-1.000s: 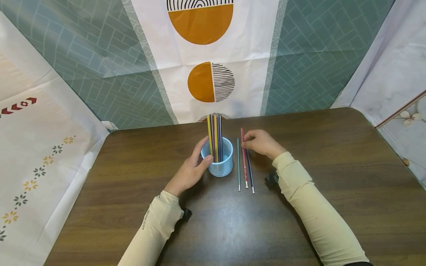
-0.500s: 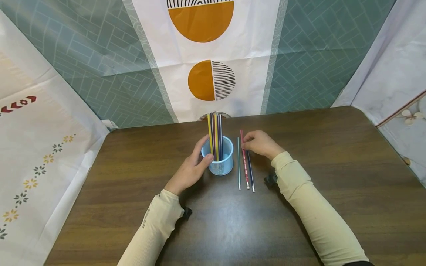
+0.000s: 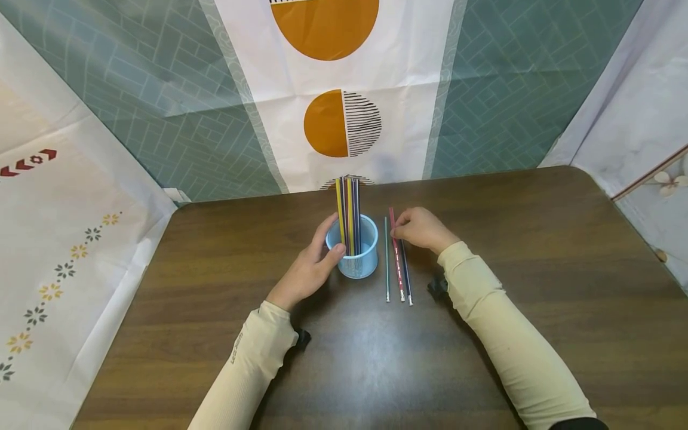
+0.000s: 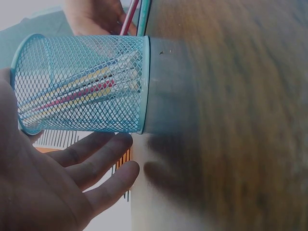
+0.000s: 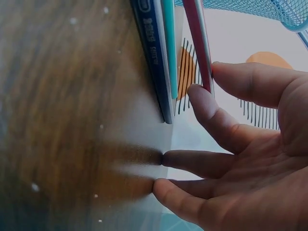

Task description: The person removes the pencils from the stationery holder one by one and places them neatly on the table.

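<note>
- Near the surface's [image 3: 537, 251] far edge, the left grip [image 3: 306, 269] is holding the blue mesh cup [image 3: 359, 267] of pencils [image 3: 349, 209].
- Beside it, the right grip [image 3: 423, 230] is pinching the red pencil [image 3: 398, 263].
- Green pencil [image 3: 387, 263] and navy pencil [image 3: 406, 275] are lying alongside.

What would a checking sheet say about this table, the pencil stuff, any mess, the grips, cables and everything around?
Surface: brown wood-look table, with light shining on it.
Job's things: light blue mesh cup, upright, with a bunch of pencils inside; green pencil, red pencil and dark blue pencil beside it.
Clutter: a few pale specks, too small to name.
Grips: left hand's grip holds the mesh cup; right hand's grip pinches the red pencil.
Cables: nothing seen.
Surroundings: green-and-white printed cloth behind; flowered left cloth and right cloth at the sides.
</note>
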Available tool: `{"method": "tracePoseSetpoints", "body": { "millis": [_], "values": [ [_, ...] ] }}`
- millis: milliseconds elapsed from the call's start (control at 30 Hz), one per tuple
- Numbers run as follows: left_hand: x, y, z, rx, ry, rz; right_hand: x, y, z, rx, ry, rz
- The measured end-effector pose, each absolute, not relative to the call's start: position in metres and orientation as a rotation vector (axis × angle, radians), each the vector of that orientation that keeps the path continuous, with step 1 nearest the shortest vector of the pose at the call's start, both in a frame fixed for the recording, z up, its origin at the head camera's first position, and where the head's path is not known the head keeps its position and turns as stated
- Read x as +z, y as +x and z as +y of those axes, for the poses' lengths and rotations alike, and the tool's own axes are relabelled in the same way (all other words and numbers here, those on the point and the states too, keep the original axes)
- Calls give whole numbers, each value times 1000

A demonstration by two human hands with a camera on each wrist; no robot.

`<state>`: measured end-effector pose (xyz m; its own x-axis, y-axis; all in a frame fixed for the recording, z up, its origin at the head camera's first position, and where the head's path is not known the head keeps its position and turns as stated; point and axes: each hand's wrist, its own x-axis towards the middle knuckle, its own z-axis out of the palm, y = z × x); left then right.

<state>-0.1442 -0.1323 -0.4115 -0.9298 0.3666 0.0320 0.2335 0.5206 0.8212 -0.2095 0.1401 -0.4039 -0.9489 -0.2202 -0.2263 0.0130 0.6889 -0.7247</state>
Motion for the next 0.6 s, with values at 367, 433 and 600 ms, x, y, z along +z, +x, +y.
{"method": "tracePoseSetpoints", "body": {
  "millis": [367,433,600],
  "values": [
    [-411,-146,-133,1379,513,2597,-401,-210,141,-1065,-164,2623],
    [-412,-146,-133,1375,513,2599,-401,-211,141,-1057,-157,2622],
    [-412,-146,-134,1368,522,2607,-401,-212,141,-1041,-147,2618]
  ]
}}
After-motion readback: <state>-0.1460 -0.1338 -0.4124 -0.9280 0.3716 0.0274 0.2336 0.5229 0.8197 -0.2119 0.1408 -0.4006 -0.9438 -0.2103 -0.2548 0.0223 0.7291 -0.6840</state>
